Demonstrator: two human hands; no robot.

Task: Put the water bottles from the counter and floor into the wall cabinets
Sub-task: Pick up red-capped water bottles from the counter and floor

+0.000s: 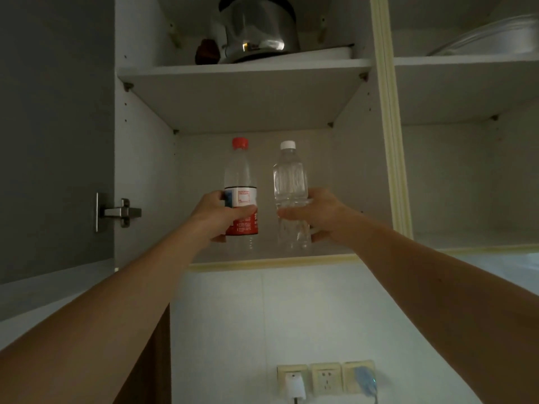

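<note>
Both my arms reach up into the open wall cabinet (271, 259). My left hand (217, 215) grips a clear bottle with a red cap and a red and white label (240, 176), held upright in the bottom compartment. My right hand (315, 218) grips a clear, label-free bottle with a white cap (290, 176), also upright and just to the right of the first. The bottoms of both bottles are at or just above the cabinet floor; I cannot tell whether they rest on it.
The shelf (245, 71) above holds a steel kettle (258, 27) and a dark object (207, 52). The open door (55, 126) with its hinge (119, 212) stands on the left. A second compartment (472, 182) lies to the right. Wall sockets (325, 377) sit below on the tiles.
</note>
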